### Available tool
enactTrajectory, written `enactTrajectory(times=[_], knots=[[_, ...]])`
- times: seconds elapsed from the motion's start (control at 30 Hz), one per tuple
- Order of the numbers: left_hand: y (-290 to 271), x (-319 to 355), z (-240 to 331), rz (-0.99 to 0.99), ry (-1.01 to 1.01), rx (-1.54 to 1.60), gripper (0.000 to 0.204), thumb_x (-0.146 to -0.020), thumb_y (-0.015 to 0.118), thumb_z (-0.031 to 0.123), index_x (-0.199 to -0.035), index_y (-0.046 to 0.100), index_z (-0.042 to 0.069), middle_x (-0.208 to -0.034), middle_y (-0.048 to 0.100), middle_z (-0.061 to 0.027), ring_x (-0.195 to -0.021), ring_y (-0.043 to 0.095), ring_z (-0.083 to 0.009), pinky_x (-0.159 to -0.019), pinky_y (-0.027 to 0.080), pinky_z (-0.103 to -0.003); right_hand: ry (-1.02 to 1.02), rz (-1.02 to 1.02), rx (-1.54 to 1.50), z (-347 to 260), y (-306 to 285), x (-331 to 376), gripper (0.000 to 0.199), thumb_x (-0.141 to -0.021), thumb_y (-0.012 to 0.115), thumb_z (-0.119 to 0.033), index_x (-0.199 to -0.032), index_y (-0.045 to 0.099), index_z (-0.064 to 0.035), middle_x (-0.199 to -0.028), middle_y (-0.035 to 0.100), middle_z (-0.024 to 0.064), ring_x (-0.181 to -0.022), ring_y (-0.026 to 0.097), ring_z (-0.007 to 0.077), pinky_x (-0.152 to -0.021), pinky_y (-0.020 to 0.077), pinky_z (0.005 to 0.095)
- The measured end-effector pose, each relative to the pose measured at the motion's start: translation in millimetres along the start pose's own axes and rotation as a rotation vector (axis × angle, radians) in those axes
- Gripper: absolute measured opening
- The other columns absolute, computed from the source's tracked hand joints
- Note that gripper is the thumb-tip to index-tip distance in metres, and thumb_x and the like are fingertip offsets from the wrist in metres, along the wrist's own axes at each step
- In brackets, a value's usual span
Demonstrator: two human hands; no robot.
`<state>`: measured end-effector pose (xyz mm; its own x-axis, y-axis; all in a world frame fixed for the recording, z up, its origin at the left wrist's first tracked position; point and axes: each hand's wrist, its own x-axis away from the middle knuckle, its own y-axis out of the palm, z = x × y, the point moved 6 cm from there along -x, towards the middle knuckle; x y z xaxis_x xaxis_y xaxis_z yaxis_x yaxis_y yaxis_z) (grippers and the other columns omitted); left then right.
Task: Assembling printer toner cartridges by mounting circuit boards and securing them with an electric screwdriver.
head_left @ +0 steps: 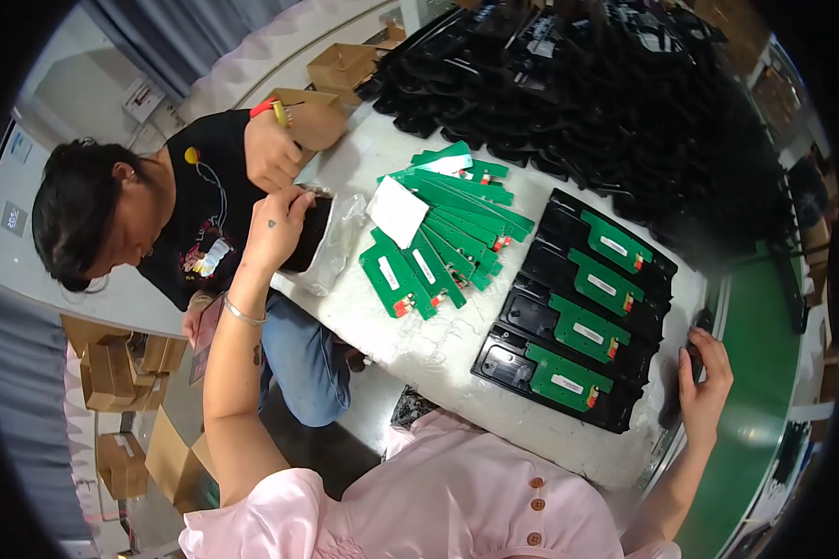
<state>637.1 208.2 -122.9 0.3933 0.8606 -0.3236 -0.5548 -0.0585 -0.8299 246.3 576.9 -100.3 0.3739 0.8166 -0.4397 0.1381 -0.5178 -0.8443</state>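
My left hand [278,228] reaches to the far left, its fingers closed at the rim of a dark container lined with a clear plastic bag [337,244]; what they pinch is hidden. At the table's right edge, my right hand [707,380] has its fingers curled on a small dark object [699,337] of unclear kind. Between my hands lie several black plastic housings [510,352] side by side, each with a green circuit board [587,333] on it. Left of them, loose green circuit boards [446,244] are fanned out in a pile, with a white square sheet [397,212] on top.
A large heap of black plastic parts [569,102] covers the far side of the white-covered table [429,359]. Another person [172,214] sits at the left, one hand [272,158] close to mine. Cardboard boxes [121,470] stand at the lower left. A green surface [760,363] lies on the right.
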Motion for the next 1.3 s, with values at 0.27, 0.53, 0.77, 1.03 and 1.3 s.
enactTrajectory(times=[0.27, 0.53, 0.77, 1.03, 1.3], knots=[[33, 20, -34, -0.364, -0.754, 1.492, 0.016, -0.092, 0.046, 0.016, -0.086, 0.047, 0.001, -0.069, 0.043, -0.0003, -0.049, 0.031, -0.0027, -0.038, 0.023, -0.014, -0.365, -0.267, -0.589, -137, 61, -85, 0.017, -0.073, 0.062, -0.001, -0.091, 0.061, 0.0010, -0.082, 0.061, 0.0110, -0.069, 0.059, 0.0197, -0.057, 0.0472, 0.0253], [32, 6, -38, -0.410, -0.798, 1.993, 0.008, -0.084, 0.041, 0.007, -0.083, 0.044, -0.001, -0.073, 0.043, -0.0061, -0.052, 0.035, -0.0071, -0.038, 0.027, -0.016, -0.547, -0.607, -0.282, -329, 264, -210, 0.025, -0.074, 0.057, -0.018, -0.090, 0.064, -0.0004, -0.093, 0.062, 0.0203, -0.091, 0.060, 0.0333, -0.078, 0.0478, 0.0401], [41, 20, -37, -0.310, -0.731, 2.334, 0.015, -0.092, 0.040, 0.012, -0.085, 0.044, 0.000, -0.075, 0.043, -0.0066, -0.057, 0.037, -0.0095, -0.046, 0.033, -0.017, -0.560, -0.628, -0.141, -357, 278, -209, 0.021, -0.069, 0.059, -0.011, -0.087, 0.065, -0.0020, -0.091, 0.063, 0.0187, -0.088, 0.061, 0.0323, -0.076, 0.0492, 0.0400], [42, -11, -59, 0.118, -0.723, 2.147, 0.012, -0.090, 0.041, 0.006, -0.093, 0.046, -0.005, -0.086, 0.050, -0.0126, -0.073, 0.052, -0.0171, -0.065, 0.049, -0.025, -0.416, -0.478, -0.143, -352, 288, -235, 0.018, -0.067, 0.062, -0.010, -0.083, 0.066, -0.0018, -0.087, 0.064, 0.0188, -0.085, 0.062, 0.0327, -0.074, 0.0500, 0.0386], [26, -26, -53, -0.072, -0.595, 1.740, 0.012, -0.088, 0.049, 0.008, -0.092, 0.052, -0.004, -0.080, 0.050, -0.0043, -0.074, 0.052, -0.0139, -0.063, 0.045, -0.020, -0.422, -0.439, -0.158, -334, 293, -250, 0.020, -0.073, 0.058, -0.016, -0.087, 0.066, -0.0049, -0.087, 0.064, 0.0168, -0.085, 0.062, 0.0324, -0.075, 0.0487, 0.0400]])
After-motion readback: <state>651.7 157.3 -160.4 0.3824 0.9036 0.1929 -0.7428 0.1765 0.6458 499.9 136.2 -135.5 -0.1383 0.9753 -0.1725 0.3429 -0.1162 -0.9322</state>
